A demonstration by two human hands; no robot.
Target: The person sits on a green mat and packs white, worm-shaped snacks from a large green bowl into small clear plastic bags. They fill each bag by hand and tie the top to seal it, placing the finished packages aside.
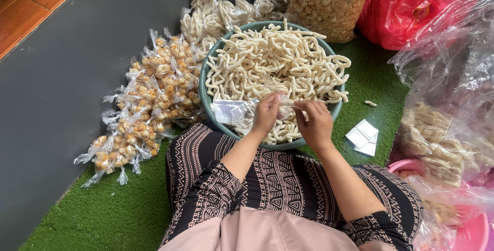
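A teal bowl (207, 94) heaped with pale curly stick snacks (272, 58) sits on the green turf in front of my knees. Over its near side my left hand (266, 113) and my right hand (315, 123) pinch a small clear plastic bag (286, 106) between them, with a snack stick at my right fingers. Several empty clear bags (231, 111) lie on the bowl's near left rim, beside my left hand.
Small filled packets of yellow snacks (149, 101) are piled left of the bowl, and packets of white sticks (216, 11) lie behind it. A red plastic bag (406, 9), large clear bags (453, 101), a pink basin (471, 233) and folded white sachets (363, 136) are at the right.
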